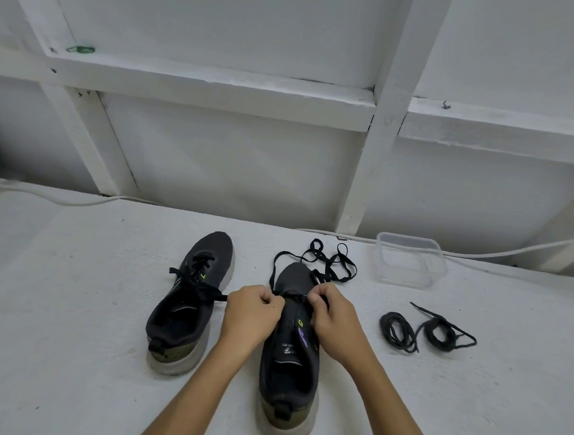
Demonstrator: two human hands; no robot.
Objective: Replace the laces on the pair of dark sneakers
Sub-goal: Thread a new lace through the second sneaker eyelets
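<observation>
Two dark sneakers stand on a white surface, toes pointing away. The left sneaker [188, 298] is laced and tied. Over the right sneaker [290, 360] both hands work near the toe-end eyelets. My left hand [253, 311] pinches the flat black lace [326, 262] at the shoe's left side. My right hand [331, 317] pinches the same lace at the right side. The loose length of that lace lies looped beyond the toe. Two coiled round black laces [422, 330] lie to the right.
A clear plastic container [410, 261] sits at the back right, near the wall. A white cable [76, 199] runs along the foot of the white framed wall. The surface's left side and near right side are bare.
</observation>
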